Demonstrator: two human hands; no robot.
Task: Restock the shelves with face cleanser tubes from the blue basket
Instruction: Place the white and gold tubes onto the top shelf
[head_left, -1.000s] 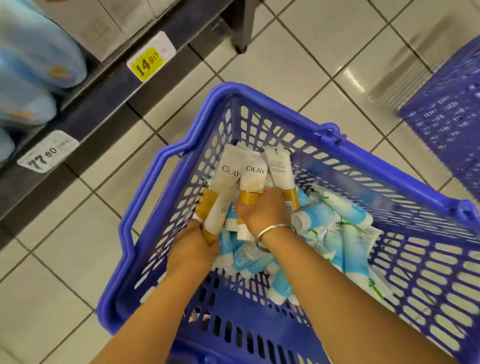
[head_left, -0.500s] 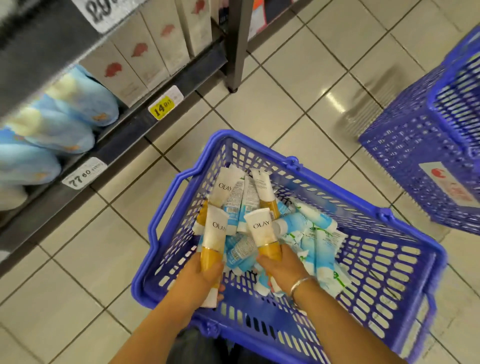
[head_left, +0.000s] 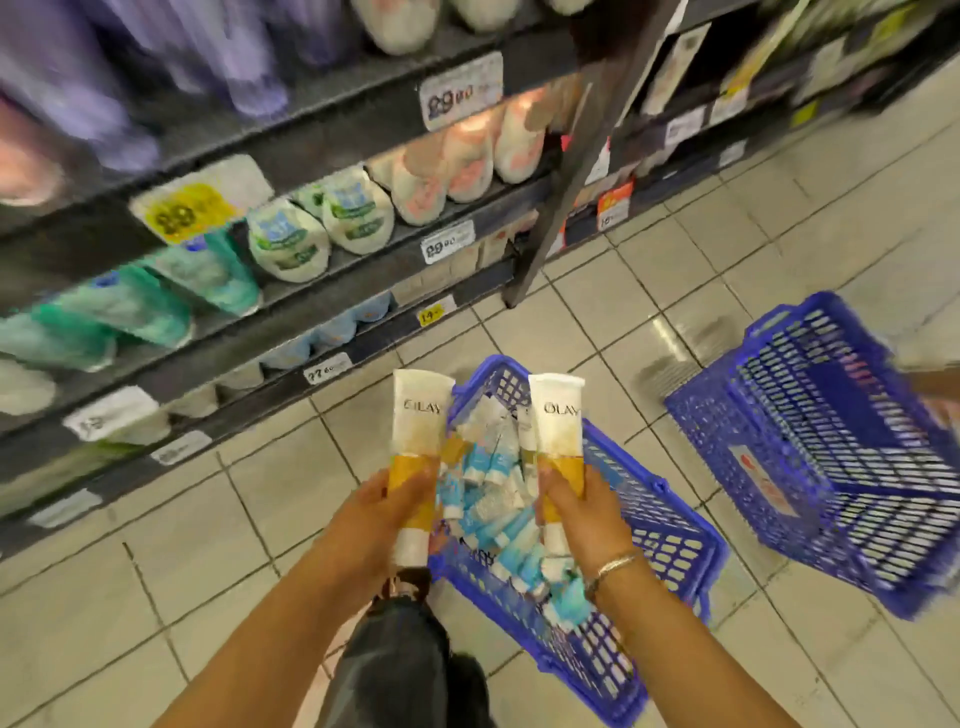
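At far left we see the shelves (head_left: 291, 306), blurred, with rows of packs and price tags. Our left hand (head_left: 387, 512) has its grip curled round the yellow lower half of one Olay tube (head_left: 415, 441), long axis upright, cap end down. Between the hands, on the floor below, sits the blue basket (head_left: 660, 525) with more tubes inside. Our right hand (head_left: 576, 512) grips a second Olay tube (head_left: 558, 431) the same way. The shelves lie up and left of both grips, so we judge the left hand nearer.

Shelves (head_left: 291, 156) left of basket (head_left: 670, 525); second basket (head_left: 831, 447) right.
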